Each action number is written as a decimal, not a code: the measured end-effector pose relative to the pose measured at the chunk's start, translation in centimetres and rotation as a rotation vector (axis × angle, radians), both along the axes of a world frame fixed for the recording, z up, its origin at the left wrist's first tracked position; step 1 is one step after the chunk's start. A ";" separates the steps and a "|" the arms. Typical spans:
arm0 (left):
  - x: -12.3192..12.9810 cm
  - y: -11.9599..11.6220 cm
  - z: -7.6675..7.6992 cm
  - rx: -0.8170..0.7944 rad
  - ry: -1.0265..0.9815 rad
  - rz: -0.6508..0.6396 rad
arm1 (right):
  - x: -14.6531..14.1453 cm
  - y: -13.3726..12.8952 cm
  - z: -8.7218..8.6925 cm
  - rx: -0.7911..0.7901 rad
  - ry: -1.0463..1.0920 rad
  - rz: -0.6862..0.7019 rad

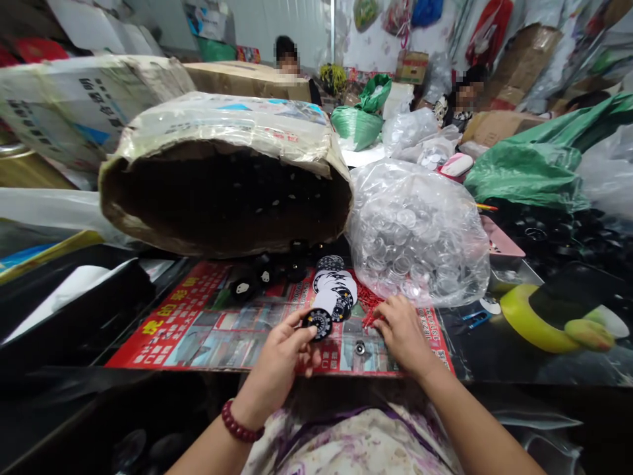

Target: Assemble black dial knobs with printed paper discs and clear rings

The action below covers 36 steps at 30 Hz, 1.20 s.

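At the far left, a stiff black tray (101, 307) holds a smooth white sheet (74, 290). Beside it, a bulky carton (222, 119) wrapped in crinkled clear film lies with its oval mouth towards the near side, its edge ragged; dark pieces show inside. If it were knocked, more could probably spill onto the glossy red printed sheet (163, 323). Several rounded black parts (242, 288) with pale centres already lie by its lip.

The left hand (281, 346) holds a flat black disc (317, 324) with a patterned ring, in a narrow pinch of thumb and fingers near its rim. So thin an edge could slip if the pinch loosened. Just beyond it, a fanned heap of printed discs (341, 297), some with plain white faces, overlaps loosely; a brush of the knuckles could make it slide.

Right of the held disc, a small round metallic piece (359, 348) sits on the sheet and might roll if nudged. The right hand (405, 333) has curled fingers at the thin red strands (366, 300); whether it grips one, I cannot tell. Tugging carelessly could tangle them.

Behind this hand, a thin, wrinkled plastic bag (386, 191) bulges with clear, shiny discs. Farther right lies a smooth yellow ring (524, 323), near small blue snips (477, 319).
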<state>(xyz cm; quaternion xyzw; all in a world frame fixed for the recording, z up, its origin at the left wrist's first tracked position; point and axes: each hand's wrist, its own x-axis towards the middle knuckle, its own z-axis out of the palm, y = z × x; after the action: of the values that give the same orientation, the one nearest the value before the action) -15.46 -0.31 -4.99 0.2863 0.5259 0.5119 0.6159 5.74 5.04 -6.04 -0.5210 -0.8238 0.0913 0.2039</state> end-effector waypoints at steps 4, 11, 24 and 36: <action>1.0 0.3 -0.2 -0.017 -0.202 -0.017 | -0.2 0.7 -0.2 0.017 -0.001 0.023; 1.7 0.4 -0.6 -0.025 -0.354 0.063 | -0.9 -0.7 1.5 -0.300 0.583 0.016; 2.5 0.1 -0.4 -0.001 -0.410 0.101 | -4.6 -3.9 1.7 -0.645 0.924 0.042; 3.2 -0.4 -1.2 0.080 -0.260 -0.055 | -5.1 -2.8 1.8 -0.116 0.451 0.264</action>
<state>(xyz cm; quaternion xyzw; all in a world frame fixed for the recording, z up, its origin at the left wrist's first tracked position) -12.24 -0.73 -6.17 0.2564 0.4128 0.5482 0.6806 0.65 2.27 -4.23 -0.3864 -0.8116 0.2781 0.3386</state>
